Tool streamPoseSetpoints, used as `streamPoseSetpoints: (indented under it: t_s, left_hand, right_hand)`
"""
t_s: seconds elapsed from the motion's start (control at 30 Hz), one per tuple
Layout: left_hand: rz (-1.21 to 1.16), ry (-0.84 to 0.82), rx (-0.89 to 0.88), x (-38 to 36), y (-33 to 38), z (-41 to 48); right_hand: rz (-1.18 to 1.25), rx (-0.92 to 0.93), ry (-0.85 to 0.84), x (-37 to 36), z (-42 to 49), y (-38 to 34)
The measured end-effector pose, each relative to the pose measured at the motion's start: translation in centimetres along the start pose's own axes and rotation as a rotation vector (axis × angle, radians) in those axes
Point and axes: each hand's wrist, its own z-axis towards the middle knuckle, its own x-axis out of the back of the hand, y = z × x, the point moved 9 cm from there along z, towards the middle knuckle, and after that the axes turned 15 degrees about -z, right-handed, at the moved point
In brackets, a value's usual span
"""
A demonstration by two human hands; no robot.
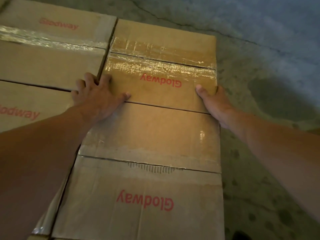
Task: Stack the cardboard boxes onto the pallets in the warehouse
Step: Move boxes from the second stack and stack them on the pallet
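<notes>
A gray floor with dark spots

The concrete floor was gray and rough, and it filled the top and right side of the view. A thin crack ran across it near the top. A big dark stain sat on the right. Many small dark spots were scattered lower down. The far corner looked pale and bluish.
</notes>
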Motion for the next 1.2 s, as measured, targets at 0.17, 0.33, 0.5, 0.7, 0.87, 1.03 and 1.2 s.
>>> streamPoseSetpoints:
  t_s: [0.17, 0.33, 0.5, 0.7, 0.87, 1.03, 1.2]
  left_hand:
    - [0.051, -0.05, -0.001, 0.2, 1.4, -1.8]
    - [-0.049, 0.07, -0.164, 2.4, 6.3, -7.5]
    - [-0.096, 0.104, -0.268, 8.5, 14.3, -14.5]
    - [-0.206, 0.176, -0.424, 20.2, 28.0, -25.7]
    - [-0.214, 0.112, -0.64, 28.8, 39.4, -37.3]
    - [-0.228, 0.082, -0.822, 34.7, 47.1, -49.7]
    - [-0.325, 0.018, -0.966, 36.7, 52.8, -58.9]
  right_hand:
    - [-0.228, -0.068, -0.037, 0.7, -1.4, -0.5]
    - [-0.491, 0.107, 0.092, 5.2, -6.1, -1.3]
    - [-0.623, 0.168, 0.193, 17.4, -12.3, -3.4]
    - [-0.582, 0.122, 0.309, 35.3, -24.7, -6.7]
    - [-0.467, 0.046, 0.481, 49.4, -40.3, -7.0]
    - [-0.436, -0.072, 0.73, 60.3, -57.5, -4.3]
    - [-0.302, -0.218, 0.899, 67.3, -69.8, 0.7]
